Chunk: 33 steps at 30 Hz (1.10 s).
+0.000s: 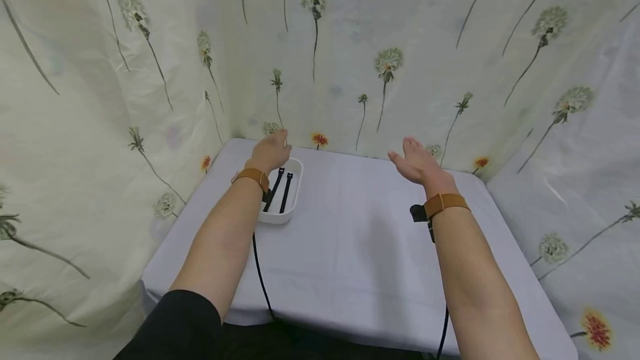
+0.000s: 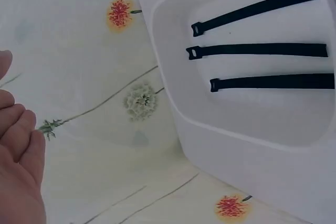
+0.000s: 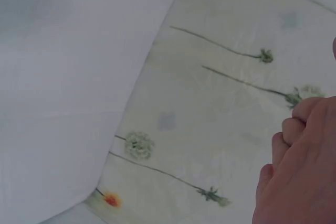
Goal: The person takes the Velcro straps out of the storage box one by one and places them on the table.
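Your L hand [image 1: 270, 151] is empty: fingers relaxed w/ a slight bend, not gripping or touching anything. In the head view it's out by the far end of the white tray [image 1: 284, 218]; the L wrist cam has it off to the side, apart from the rim. Your R hand [image 1: 416, 161] is empty too, raised nr the table's far edge, well apart from the tray; thumb away from the fingers in the head view, fingers loosely bent in the R wrist cam.

L wrist cam gives you 3 black straps [image 2: 262, 50] in the tray, lying flat on its floor, side by side w/ gaps btwn, slotted heads all at the same end; the lowest one runs to the pic's edge. Head view shows only 2 clearly, b/c your L arm & wrist gear cover part of the tray; there the heads are at the far end, tails twd you. R wrist cam gets just your hand, white tablecloth [image 3: 63, 108] & floral curtain [image 3: 236, 140], no tray.

Tray sits on the L side of the table. You've a brown wristband on each arm, L [image 1: 253, 176] & R [image 1: 446, 203].
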Each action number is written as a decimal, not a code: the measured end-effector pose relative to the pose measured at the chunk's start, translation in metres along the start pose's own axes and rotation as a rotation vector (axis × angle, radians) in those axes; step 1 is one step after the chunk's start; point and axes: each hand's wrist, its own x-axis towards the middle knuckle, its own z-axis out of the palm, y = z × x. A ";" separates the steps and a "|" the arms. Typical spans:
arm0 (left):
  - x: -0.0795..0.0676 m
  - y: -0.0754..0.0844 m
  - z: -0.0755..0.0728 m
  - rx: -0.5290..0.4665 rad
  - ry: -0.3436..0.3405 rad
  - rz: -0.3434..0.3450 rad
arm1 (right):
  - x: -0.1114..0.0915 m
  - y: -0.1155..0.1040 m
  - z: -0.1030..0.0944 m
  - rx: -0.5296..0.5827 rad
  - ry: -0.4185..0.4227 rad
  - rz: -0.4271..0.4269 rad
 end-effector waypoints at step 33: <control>-0.035 -0.131 0.073 -0.290 0.100 -0.245 | 0.032 -0.033 0.026 0.044 -0.037 0.015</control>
